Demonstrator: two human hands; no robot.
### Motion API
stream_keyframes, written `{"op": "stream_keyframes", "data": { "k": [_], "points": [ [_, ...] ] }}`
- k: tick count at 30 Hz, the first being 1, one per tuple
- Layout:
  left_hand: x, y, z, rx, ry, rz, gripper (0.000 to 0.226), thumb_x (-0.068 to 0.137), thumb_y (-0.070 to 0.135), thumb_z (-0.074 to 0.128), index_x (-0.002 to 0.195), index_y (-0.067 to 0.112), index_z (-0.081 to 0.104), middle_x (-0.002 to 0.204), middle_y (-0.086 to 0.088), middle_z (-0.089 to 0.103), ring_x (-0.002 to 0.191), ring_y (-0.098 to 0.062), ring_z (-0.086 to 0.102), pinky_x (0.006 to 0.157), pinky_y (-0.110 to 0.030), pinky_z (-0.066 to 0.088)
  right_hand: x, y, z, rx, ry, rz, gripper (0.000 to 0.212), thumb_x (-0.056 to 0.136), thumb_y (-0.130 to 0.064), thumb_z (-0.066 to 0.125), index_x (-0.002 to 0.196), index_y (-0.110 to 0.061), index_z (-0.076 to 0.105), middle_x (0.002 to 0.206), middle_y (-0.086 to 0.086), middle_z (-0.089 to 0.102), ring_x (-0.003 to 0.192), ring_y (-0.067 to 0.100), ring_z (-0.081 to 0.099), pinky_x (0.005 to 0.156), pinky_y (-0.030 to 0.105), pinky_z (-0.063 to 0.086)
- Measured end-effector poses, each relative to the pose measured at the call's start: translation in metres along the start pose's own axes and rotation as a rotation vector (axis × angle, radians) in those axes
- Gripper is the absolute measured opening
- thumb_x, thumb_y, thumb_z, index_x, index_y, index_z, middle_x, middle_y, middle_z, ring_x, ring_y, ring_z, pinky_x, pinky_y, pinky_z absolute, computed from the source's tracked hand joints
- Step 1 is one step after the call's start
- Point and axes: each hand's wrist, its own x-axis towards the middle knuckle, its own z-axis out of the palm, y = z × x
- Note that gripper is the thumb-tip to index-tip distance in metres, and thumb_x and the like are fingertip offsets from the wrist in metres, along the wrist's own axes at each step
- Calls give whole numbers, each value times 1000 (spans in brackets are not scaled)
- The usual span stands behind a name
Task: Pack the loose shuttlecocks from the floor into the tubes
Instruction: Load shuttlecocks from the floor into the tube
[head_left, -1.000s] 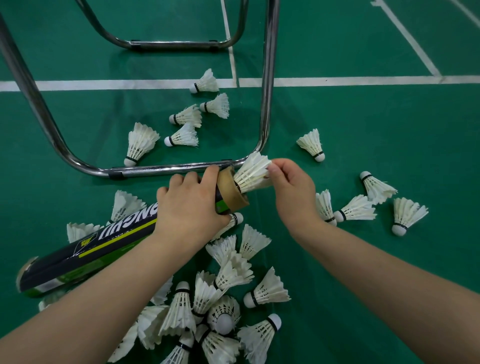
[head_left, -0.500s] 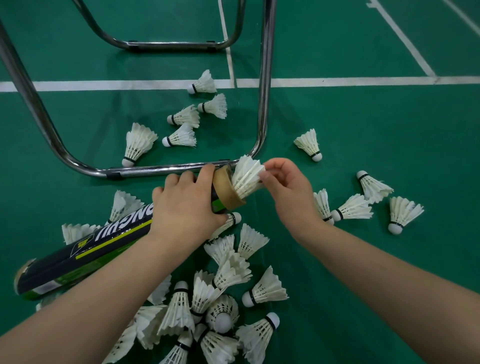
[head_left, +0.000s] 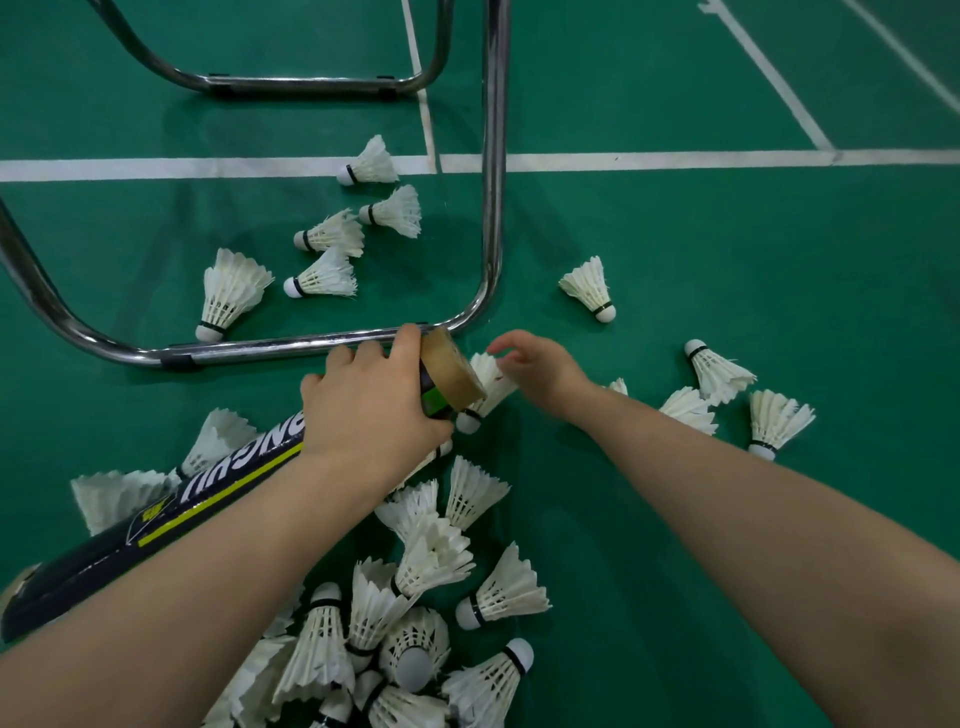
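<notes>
Green floor (head_left: 727, 249), white court lines across it.

Chrome frame (head_left: 493, 208) stands on the floor, upper left. Its lower bar runs just beyond your left knuckles.

Tube (head_left: 208, 499): dark with a yellow stripe. It lies slanted from lower left up to centre, cardboard-rimmed mouth pointing right. From this angle you can't see into the mouth.

Pile (head_left: 415, 613) of shuttlecocks is heaped on the floor below the tube, between your forearms.

Your left grip (head_left: 369, 410) is wrapped round the tube just behind the mouth, fingers over the top.

Your right grip (head_left: 540, 369) is spread loose just right of the mouth, fingers lightly curved, holding nothing. It hovers over one shuttlecock (head_left: 491, 384) lying by the rim, cork toward you. Contact can't be told.

Five strays (head_left: 322, 275) lie inside the frame's loop.

A cluster (head_left: 779, 421) lies on the floor beyond your right wrist.

A single (head_left: 589, 288) lies right of the frame, well apart from the others.
</notes>
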Motion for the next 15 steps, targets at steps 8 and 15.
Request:
{"op": "stream_keyframes", "data": {
  "k": [8,15],
  "points": [
    [12,9,15,16,-28,16,83,70,62,68,135,25,30,115,-5,56,108,-28,48,79,-38,44,32,37,-21,29,348,50,36,92,-25,45,126,-17,52,130,3,54,118,24,47,97,38,36],
    [17,14,19,35,-85,20,80,72,60,67,132,25,28,115,-3,54,108,-27,46,79,-36,41,60,55,-57,-361,283,117,65,86,-8,47,145,-16,21,152,1,23,135,29,25,102,46,31]
  ]
}}
